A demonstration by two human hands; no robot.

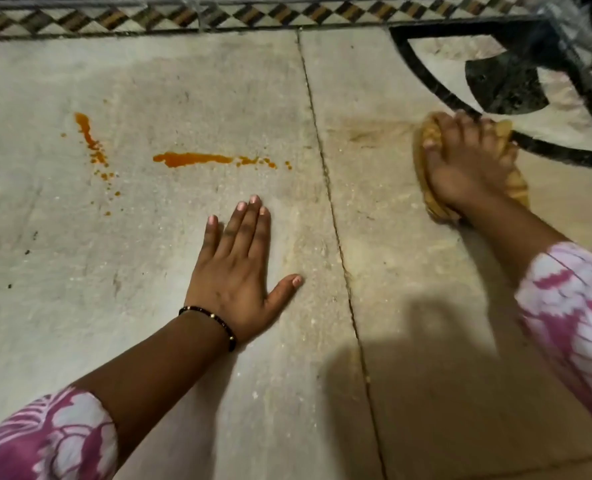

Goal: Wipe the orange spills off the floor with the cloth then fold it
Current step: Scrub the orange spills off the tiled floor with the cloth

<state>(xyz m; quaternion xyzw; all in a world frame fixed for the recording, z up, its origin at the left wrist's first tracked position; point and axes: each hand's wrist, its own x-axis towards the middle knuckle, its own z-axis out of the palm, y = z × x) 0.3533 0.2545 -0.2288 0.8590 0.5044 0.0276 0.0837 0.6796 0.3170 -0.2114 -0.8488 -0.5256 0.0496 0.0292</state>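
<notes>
My right hand (460,164) presses a bunched yellowish cloth (429,199) onto the pale stone floor at the right, fingers curled over it. A faint smear (367,135) lies on the floor just left of the cloth. My left hand (239,268) rests flat on the floor in the middle, fingers straight and spread. An elongated orange spill (190,158) with small drops lies beyond the left hand. A second orange streak (88,136) with scattered drops sits further left.
A floor joint (325,174) runs between the two hands from top to bottom. A black inlaid pattern (505,81) fills the far right corner. A checkered tile border (183,15) runs along the top edge.
</notes>
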